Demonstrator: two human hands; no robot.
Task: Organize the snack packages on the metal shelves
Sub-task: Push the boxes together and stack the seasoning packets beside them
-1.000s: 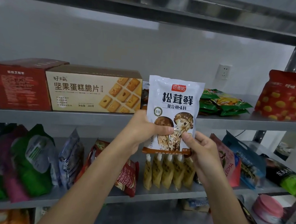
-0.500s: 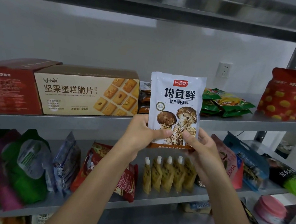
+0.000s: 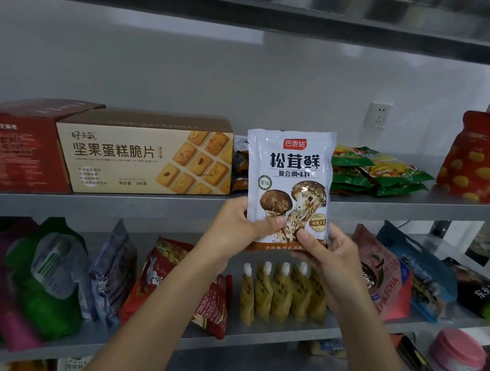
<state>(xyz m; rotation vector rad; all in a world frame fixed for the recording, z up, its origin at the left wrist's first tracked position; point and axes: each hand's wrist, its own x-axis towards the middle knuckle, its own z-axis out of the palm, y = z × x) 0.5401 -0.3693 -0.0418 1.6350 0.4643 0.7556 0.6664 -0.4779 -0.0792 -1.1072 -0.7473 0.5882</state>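
Across mid-frame runs the shelf (image 3: 114, 208); at centre, between box (image 3: 138, 156) and green packets (image 3: 381, 175), the pouch (image 3: 291, 166) is held upright, its base pinched by both hands (left hand (image 3: 233, 229), right hand (image 3: 331, 255)). Best seat it level, label outward.

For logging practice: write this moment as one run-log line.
left hand: grips mushroom pouch | right hand: grips same | state: upright before shelf edge

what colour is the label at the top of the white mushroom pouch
The small rectangular label is red with white characters; head view shows it best.
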